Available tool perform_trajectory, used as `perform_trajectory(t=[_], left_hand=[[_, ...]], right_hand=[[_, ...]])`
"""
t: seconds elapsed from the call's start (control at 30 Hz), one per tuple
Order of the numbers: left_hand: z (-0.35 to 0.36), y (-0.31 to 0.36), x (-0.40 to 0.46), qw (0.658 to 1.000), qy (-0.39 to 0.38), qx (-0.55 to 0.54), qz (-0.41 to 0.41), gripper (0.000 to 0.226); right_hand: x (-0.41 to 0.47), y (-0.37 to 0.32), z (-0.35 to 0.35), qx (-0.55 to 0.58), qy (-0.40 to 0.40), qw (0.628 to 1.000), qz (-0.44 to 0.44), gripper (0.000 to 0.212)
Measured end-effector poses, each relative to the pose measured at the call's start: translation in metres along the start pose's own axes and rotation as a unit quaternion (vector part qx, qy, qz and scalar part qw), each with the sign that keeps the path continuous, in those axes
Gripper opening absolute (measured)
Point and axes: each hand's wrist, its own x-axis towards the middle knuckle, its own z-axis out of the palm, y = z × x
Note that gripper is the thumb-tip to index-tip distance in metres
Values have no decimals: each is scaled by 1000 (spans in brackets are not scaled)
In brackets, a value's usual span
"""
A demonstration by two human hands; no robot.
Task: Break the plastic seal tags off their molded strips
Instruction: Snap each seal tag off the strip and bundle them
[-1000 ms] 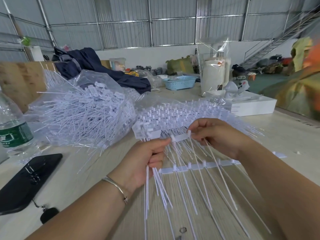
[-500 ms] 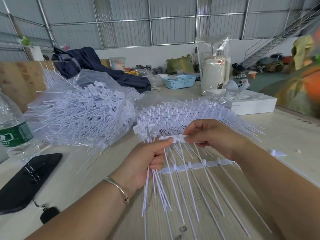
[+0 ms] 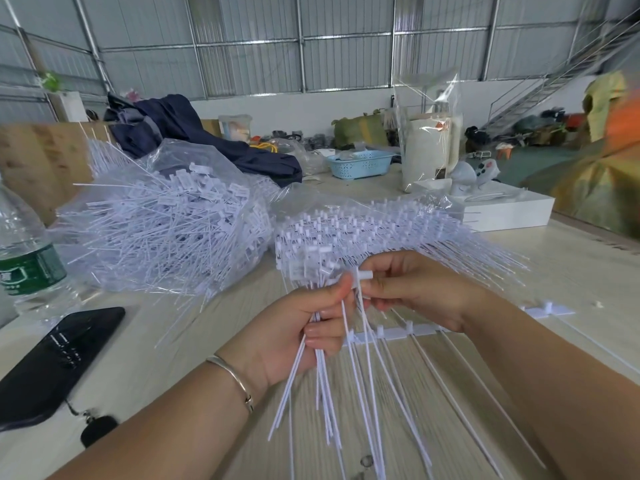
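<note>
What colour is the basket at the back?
Light blue basket, seen in the head view.

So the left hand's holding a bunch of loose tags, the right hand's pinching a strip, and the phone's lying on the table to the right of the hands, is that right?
Not quite. The head view shows the phone lying on the table to the left of the hands, not the right. The rest stands: the left hand holds a bunch of loose tags, and the right hand pinches a strip.

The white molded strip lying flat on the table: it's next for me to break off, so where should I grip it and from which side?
Probably grip the white molded strip by its flat bar, on a bare stretch between two upright stubs, coming from above at its free left end. The thin tails run toward you and would bend. The right hand covers its right end; the left hand holds loose tags.
</note>
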Motion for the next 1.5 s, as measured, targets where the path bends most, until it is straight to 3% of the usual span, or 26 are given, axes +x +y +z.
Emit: perform_trajectory(t=[0.13, 0.23, 0.3, 0.37, 0.53, 0.77, 0.9, 1.23, 1.4, 1.5], left_hand=[[-2, -1, 2, 999, -10, 30, -16, 38], [-3, 0, 2, 999, -43, 28, -12, 30], [-2, 0, 3, 998, -59, 2, -2, 34], [-1, 1, 5, 998, -59, -21, 17, 39], [-1, 6, 4, 995, 61, -44, 61, 41], [1, 0, 8, 982, 168, 25, 79, 29], [0, -5, 11, 974, 201, 58, 85, 21], [-1, -1, 12, 979, 177, 67, 75, 19], [3, -5, 8, 972, 159, 168, 34, 32], [2, -1, 5, 979, 119, 166, 27, 39]], right_hand=[[-1, -2, 2, 24, 5, 999, -25, 24], [-1, -3, 7, 25, 18, 999, -39, 32], [0, -3, 10, 31, 28, 998, -49, 44], [0, -6, 11, 38, 39, 997, -59, 42], [-2, -10, 9, 21, 84, 994, -69, 15], [0, -8, 6, -45, 171, 982, -70, 6], [2, -4, 7, -117, 172, 976, -62, 8], [-2, -12, 5, -110, 125, 984, -60, 20], [-3, -16, 2, -137, 72, 988, -15, 41], [-5, -16, -5, -124, 112, 986, 7, 40]])
